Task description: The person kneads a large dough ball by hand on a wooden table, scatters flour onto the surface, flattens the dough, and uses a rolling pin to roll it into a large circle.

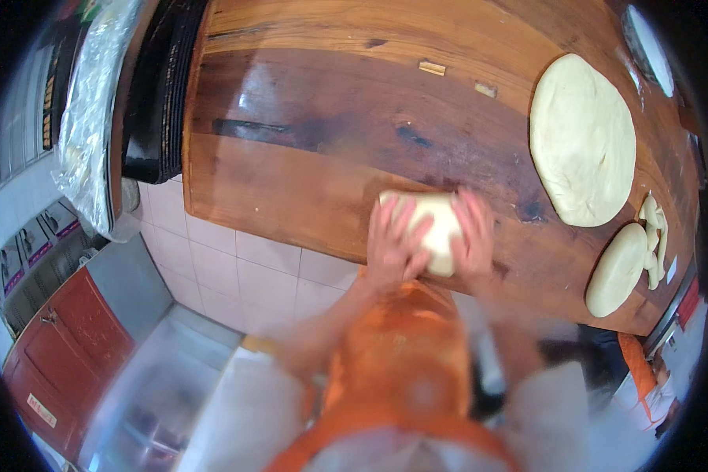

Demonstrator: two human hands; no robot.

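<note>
A pale lump of dough [440, 230] lies at the near edge of the wooden table [315, 169], in front of my orange apron. My left hand [397, 240] grips its left side, fingers curled over the top. On the opposite side my right hand [473, 234] clasps it, slightly smeared by motion. The dough's underside and the part beneath my fingers are hidden. A large flat oval of dough [582, 141] rests farther right on the table. Below that sits a smaller rounded piece of dough [616, 270], with several thin dough strips [653, 240] beside it.
Black trays [161, 94] are stacked off the table's left end, beside clear plastic sheeting [98, 118]. A white round object [649, 51] stands at the far right. Another person in an orange apron [639, 374] is at the lower right. A red-brown cabinet [67, 358] stands lower left.
</note>
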